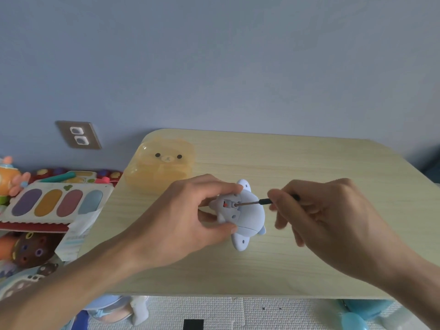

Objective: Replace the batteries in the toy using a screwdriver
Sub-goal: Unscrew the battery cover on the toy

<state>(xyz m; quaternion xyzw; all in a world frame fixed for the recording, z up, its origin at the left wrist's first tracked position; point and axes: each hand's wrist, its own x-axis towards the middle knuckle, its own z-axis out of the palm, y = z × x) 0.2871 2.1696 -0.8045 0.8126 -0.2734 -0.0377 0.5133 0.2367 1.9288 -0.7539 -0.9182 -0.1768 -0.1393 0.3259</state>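
Observation:
A pale blue toy with flat fins lies belly-up on the light wooden table. My left hand grips its left end, thumb below and fingers on top. An open recess with a small red part shows on the underside. My right hand pinches a small black-handled screwdriver. Its thin shaft points left, with the tip in the recess.
A translucent yellow bear-faced box stands at the table's back left. Left of the table lie a colourful toy keyboard and other toys. A wall socket sits on the blue wall. A white foam mat lies below the table's front edge.

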